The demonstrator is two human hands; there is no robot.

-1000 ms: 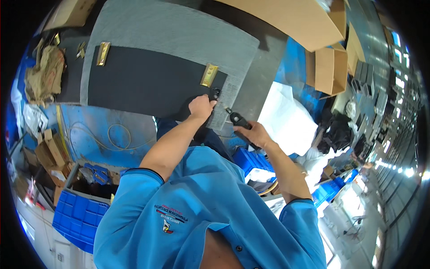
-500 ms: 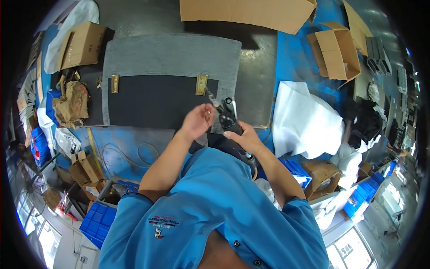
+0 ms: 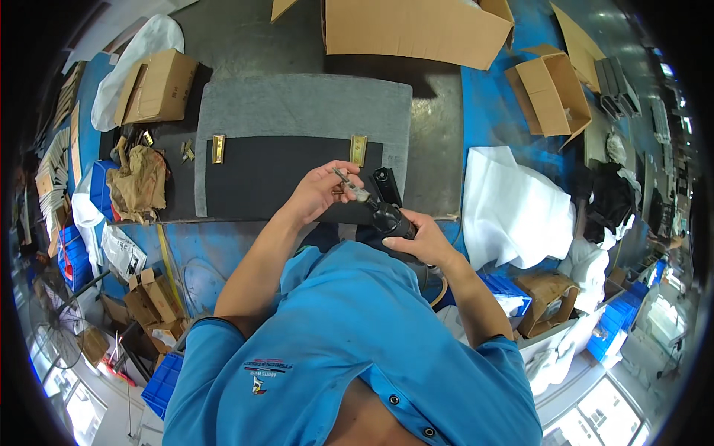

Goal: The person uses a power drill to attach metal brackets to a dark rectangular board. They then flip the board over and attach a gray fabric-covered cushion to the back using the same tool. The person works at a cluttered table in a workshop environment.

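My right hand point(image 3: 422, 236) is wrapped round a black power screwdriver point(image 3: 387, 217), with a hose trailing from its rear. Its long bit point(image 3: 349, 181) points up and left, toward my left hand point(image 3: 321, 192). The left fingers are curled in at the bit's tip; whatever small thing they pinch is too small to name. Beyond the hands lies a grey fabric-covered panel point(image 3: 305, 104) with a black sheet point(image 3: 286, 175) on it. Two brass-coloured hinges, a left one point(image 3: 218, 149) and a right one point(image 3: 358, 151), sit at the black sheet's far edge.
A black tube-shaped tool point(image 3: 387, 186) lies just beyond the screwdriver. At left are a cardboard box point(image 3: 158, 88), loose metal pieces point(image 3: 187, 151) and crumpled brown paper point(image 3: 140, 182). A large carton point(image 3: 416, 33) stands at the back. White sheeting point(image 3: 513, 212) and an open box point(image 3: 554, 93) are on the right.
The screwdriver's bit has swung away from the right hinge, back and left to my left fingers. My left hand has turned and closed in on the bit tip. The whole view has shifted slightly.
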